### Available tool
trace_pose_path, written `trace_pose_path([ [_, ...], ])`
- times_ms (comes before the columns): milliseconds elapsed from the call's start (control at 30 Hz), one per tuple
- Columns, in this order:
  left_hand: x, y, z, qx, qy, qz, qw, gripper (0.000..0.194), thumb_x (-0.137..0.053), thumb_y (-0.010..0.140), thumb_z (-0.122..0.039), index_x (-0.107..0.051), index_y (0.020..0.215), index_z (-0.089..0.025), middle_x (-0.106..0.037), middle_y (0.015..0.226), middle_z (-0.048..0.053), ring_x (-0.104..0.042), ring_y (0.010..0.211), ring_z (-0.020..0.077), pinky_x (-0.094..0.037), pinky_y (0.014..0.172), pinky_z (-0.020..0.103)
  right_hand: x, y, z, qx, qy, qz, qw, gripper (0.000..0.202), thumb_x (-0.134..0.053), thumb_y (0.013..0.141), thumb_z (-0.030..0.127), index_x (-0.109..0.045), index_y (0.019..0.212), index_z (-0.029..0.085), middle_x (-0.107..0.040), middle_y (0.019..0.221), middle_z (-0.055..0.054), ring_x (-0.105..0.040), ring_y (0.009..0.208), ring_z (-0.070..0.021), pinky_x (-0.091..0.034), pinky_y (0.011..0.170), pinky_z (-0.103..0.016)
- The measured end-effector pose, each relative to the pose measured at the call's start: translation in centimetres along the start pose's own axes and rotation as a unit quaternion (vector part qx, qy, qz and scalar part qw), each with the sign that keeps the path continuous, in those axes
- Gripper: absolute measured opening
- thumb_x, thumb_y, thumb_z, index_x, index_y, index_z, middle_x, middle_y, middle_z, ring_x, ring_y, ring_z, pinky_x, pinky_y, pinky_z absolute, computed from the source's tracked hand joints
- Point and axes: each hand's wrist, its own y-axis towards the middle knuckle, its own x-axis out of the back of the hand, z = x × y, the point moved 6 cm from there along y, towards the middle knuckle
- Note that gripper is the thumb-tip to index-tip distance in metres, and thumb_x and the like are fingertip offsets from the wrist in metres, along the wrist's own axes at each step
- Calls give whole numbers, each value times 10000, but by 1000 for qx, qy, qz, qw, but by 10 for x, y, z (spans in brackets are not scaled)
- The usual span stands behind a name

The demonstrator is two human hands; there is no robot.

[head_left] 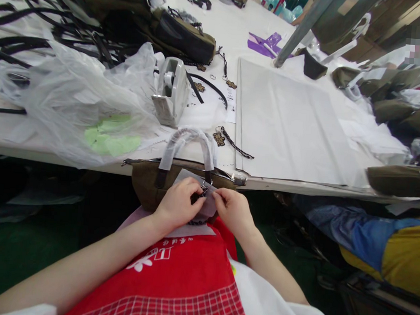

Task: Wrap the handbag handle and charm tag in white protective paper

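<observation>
An olive-brown handbag leans against the table edge on my lap, its zipper along the top. Clear film wraps its looped handles. On the bag's front lies a translucent plastic sheet. My left hand is closed around a dark braided cord by the metal ring at the handle's base. Close beside it, my right hand pinches the sheet's right edge between thumb and finger. The lower end of the cord is partly hidden under the sheet.
A grey tape dispenser stands behind the bag. Left of it are a crumpled plastic bag and black straps. A leopard-print charm lies near a large pale sheet. A metal post rises behind; another person sits right.
</observation>
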Motion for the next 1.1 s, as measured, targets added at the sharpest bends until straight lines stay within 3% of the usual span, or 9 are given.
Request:
trace_pose_path([
  [100,1,-2,-2,-3,-5,-4,1000,73,-611,799,-238,-650,792,-176,-642,935,69,-607,897,220,-488,824,355,-11,3,1,-22,34,40,998,247,-482,920,256,-705,822,215,-710,739,-10,-631,662,-144,-384,583,-226],
  [233,4,0,1,9,-43,-8,999,151,-592,828,-292,-670,762,-181,-669,938,67,-625,884,212,-489,817,346,-13,5,0,-37,24,35,998,257,-471,931,285,-703,840,223,-721,767,-15,-649,696,-156,-401,622,-229],
  [367,6,6,15,78,-97,-1,992,139,-575,818,-270,-654,740,-186,-691,804,40,-640,789,198,-499,778,334,-13,4,-5,-37,10,40,998,248,-465,940,299,-704,986,251,-741,871,-22,-674,794,-175,-430,693,-236],
  [433,7,9,20,109,-119,-7,987,79,-596,778,-230,-657,805,-185,-705,839,40,-651,819,203,-506,811,343,-12,5,-8,-42,15,36,998,247,-472,936,301,-693,1037,256,-744,908,-24,-677,822,-178,-441,713,-238],
  [600,5,14,26,150,-215,3,965,463,-634,687,-154,-601,1148,-174,-701,1064,60,-652,975,217,-495,925,375,-9,9,-13,-61,9,17,998,247,-474,937,342,-698,982,247,-738,831,-20,-659,722,-168,-424,636,-233],
  [667,3,15,29,186,-256,31,948,434,-643,683,-176,-632,1117,-158,-703,1047,71,-652,942,223,-515,880,379,-9,10,-13,-61,8,11,998,243,-485,929,349,-704,940,244,-729,784,-14,-647,682,-161,-409,611,-230],
  [867,-4,16,30,283,-440,85,848,412,-678,667,-161,-657,1075,-114,-698,903,59,-608,717,136,-514,605,248,-13,12,-17,-57,55,-2,997,227,-503,907,320,-707,876,226,-713,737,-7,-624,648,-151,-400,591,-228],
  [1100,-8,17,38,314,-486,95,810,386,-689,660,-99,-669,1045,-116,-683,830,34,-573,658,98,-480,545,196,-28,12,-31,-97,227,-3,969,217,-515,870,303,-690,827,182,-704,723,-9,-620,641,-151,-438,598,-231],
])
